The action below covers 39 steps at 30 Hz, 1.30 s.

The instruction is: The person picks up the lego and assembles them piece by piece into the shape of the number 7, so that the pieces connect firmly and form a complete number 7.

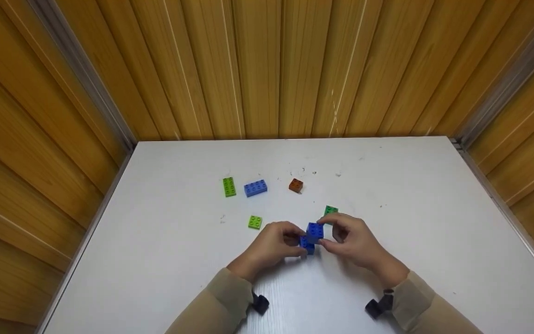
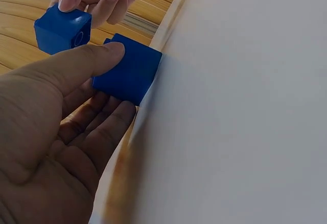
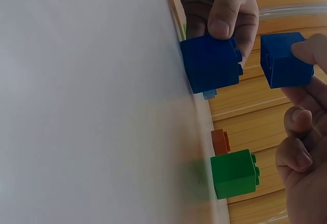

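My left hand [image 1: 274, 243] pinches a dark blue toy brick [image 1: 307, 248] between thumb and fingers, low against the white tabletop. Its studs face up, as the right wrist view shows on the same lower brick [image 3: 209, 65]. Thumb and fingertips of my right hand [image 1: 352, 239] grip a second blue brick [image 1: 314, 232], held higher, clear of the table. In the right wrist view a gap separates this upper brick [image 3: 286, 63] from the lower one's studs. A green brick [image 1: 331, 210] stands just beyond the right hand, partly hidden by its fingers in the head view.
Farther back on the white table [image 1: 179, 241] lie a long lime brick [image 1: 229, 187], a long lighter blue brick [image 1: 255, 188] and a small brown brick [image 1: 296, 185]. A short lime brick [image 1: 255, 222] sits beyond the left hand. Wood-patterned walls [image 1: 281, 69] border the table's back and sides.
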Motion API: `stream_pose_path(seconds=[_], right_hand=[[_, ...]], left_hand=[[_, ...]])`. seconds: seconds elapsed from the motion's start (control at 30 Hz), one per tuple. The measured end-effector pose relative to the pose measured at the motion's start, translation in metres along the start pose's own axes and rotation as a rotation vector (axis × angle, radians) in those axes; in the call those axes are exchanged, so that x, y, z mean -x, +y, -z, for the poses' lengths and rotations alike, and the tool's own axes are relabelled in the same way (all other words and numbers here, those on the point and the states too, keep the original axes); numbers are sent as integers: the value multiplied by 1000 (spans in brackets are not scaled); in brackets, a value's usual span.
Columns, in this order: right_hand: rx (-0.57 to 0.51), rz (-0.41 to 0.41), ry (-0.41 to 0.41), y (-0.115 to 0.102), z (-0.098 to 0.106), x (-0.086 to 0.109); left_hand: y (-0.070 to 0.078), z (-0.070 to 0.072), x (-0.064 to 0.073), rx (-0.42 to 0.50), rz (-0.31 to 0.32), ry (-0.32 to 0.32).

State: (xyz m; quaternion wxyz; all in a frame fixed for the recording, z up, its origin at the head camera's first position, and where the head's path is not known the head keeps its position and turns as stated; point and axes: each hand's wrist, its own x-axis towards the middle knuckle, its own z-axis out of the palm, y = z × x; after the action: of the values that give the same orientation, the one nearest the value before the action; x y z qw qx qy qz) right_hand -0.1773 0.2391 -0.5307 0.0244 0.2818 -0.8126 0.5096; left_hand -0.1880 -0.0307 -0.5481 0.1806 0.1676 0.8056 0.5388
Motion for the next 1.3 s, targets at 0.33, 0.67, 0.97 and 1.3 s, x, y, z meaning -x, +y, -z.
stream_pose_path(seconds=[0.33, 0.67, 0.97, 1.3], right_hand=[[51, 24, -36, 6, -5, 0], [74, 82, -54, 10, -6, -3], [119, 107, -67, 10, -6, -4], [110, 121, -59, 11, -10, -3]], left_hand=[[-1, -1, 0, -3, -18, 1], [-2, -1, -1, 5, -41, 2], [1, -1, -1, -34, -47, -3], [1, -1, 0, -41, -97, 0]])
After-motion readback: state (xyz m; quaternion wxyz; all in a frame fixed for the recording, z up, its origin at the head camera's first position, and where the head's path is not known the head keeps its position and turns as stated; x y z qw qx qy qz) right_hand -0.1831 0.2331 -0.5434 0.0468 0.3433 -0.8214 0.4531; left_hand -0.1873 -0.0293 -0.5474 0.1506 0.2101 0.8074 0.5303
